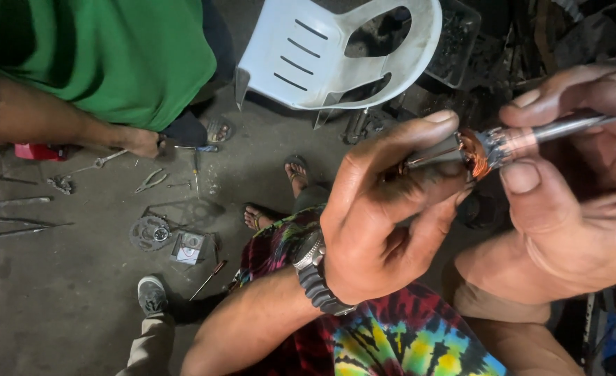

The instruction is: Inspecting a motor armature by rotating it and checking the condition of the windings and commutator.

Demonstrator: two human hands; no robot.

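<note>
small motor armature with copper windings and steel shaft (489,150) held up near camera, between both hands; left hand (384,209) grips winding end, right hand (572,188) pinches shaft; white plastic chair (322,52) tipped on concrete floor (57,299) beyond

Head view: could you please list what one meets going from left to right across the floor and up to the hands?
Red box → pliers → round toothed metal part → left hand → copper-wound motor armature → right hand.

Chair (301,56) behind the armature (485,150) (tools (147,182) lie left).
</note>
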